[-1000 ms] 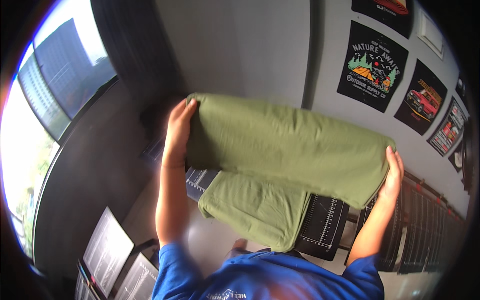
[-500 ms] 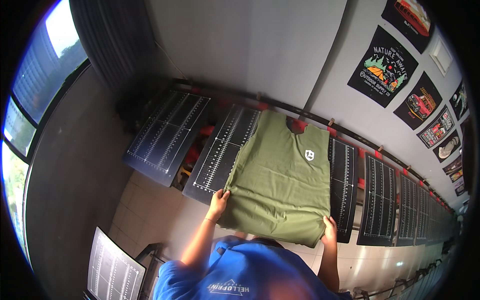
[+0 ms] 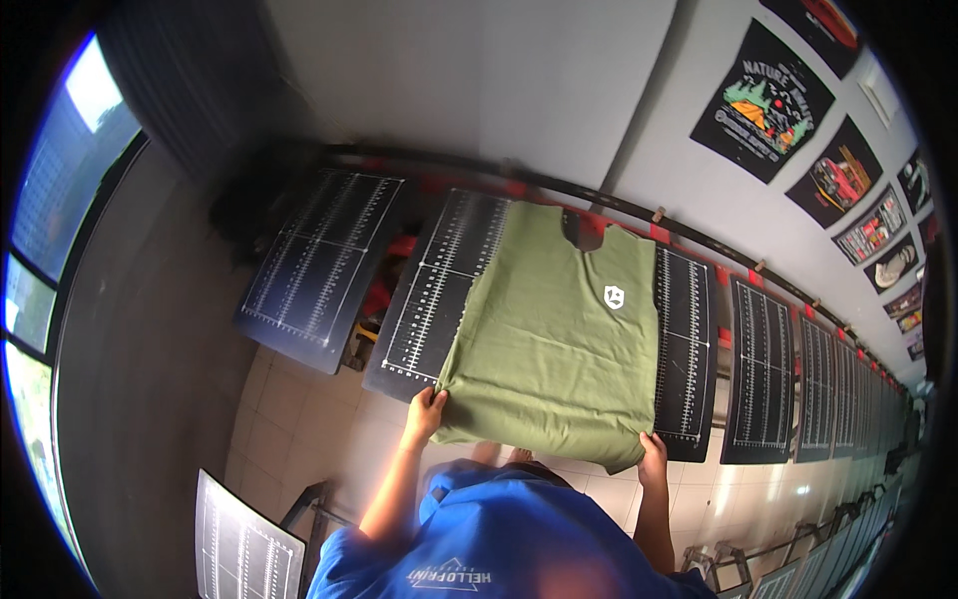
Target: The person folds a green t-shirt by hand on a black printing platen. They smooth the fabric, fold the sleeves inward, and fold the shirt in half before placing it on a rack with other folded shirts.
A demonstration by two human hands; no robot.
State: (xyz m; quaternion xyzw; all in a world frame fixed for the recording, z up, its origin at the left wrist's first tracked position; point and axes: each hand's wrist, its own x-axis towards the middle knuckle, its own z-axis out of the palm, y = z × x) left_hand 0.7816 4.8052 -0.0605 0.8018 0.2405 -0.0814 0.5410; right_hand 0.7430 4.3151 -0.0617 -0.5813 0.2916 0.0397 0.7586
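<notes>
An olive-green shirt piece [image 3: 549, 339] with a small white chest emblem [image 3: 614, 297] lies over black boards. Its neckline points away from me, and its lower part reaches past the boards' near edge. My left hand [image 3: 426, 411] pinches the near left corner. At the near right corner, my right hand [image 3: 652, 457] grips the fabric between thumb and fingers. White ruled lines show on the black board [image 3: 424, 309] left of the cloth and on the black board [image 3: 686, 344] to its right. Whatever lies beneath the cloth is hidden.
Another ruled board [image 3: 319, 265] sits at far left, and several more [image 3: 763, 369] run off to the right. A dark rail [image 3: 589, 195] passes behind them along the wall. A pale ruled panel [image 3: 244, 539] stands at lower left. Printed posters [image 3: 763, 100] hang at upper right.
The cloth lies smoother, with fewer creases across its lower half. Both hands keep hold of its near corners and appear slightly higher in view. The view itself has shifted a little.
</notes>
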